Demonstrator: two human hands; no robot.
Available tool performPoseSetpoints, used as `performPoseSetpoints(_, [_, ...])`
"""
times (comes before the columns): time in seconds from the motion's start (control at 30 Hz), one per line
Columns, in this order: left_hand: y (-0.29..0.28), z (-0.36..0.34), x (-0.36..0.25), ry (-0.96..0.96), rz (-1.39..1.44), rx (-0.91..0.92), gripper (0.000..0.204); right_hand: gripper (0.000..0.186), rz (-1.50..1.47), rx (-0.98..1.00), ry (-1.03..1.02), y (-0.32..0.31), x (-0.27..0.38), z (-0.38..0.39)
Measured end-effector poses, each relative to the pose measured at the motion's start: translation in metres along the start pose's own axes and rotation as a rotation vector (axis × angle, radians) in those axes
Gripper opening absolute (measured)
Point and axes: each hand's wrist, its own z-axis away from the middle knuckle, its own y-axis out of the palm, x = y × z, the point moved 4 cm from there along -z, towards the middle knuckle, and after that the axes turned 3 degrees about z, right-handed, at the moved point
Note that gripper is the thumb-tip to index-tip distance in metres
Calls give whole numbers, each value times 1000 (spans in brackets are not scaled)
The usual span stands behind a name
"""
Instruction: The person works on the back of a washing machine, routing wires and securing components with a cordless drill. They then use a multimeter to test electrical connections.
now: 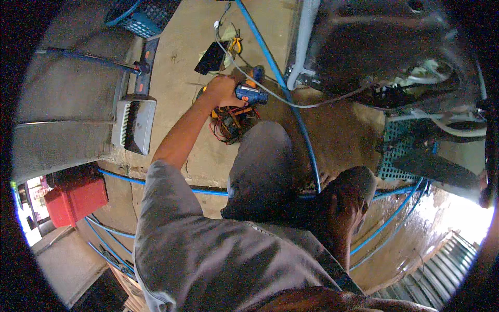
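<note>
At the upper middle my left hand [222,91] has its fingers wrapped round a blue power tool [252,95]. Beneath it lies a tangle of red and black wires with orange tool parts [228,125]. Just above, a black rectangular object [210,56] rests beside yellow-and-black pliers [236,45], and another blue-and-orange tool [254,74] lies behind the one in my hand. My right hand [351,210] hangs in shadow at my right knee; its finger state is unclear.
A blue pipe [280,78] and grey cable [317,104] cross the floor [182,145]. Dark machinery [353,41] and a perforated crate [392,153] stand right. Left are a blue basket [143,15], broom [145,65], dustpan [138,125] and red container [75,197].
</note>
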Motion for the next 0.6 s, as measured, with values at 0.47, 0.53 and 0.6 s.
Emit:
performPoseSetpoints(0.47, [-187, 244, -164, 73, 85, -141, 62, 51, -326, -126, -158, -54, 23, -8])
performPoseSetpoints(0.53, [-188, 245, -196, 222, 307, -58, 61, 71, -472, -33, -295, -77, 53, -8])
performPoseSetpoints(0.6, [-184, 250, -237, 428, 527, -15, 61, 87, -706, 118, -437, -99, 76, -1])
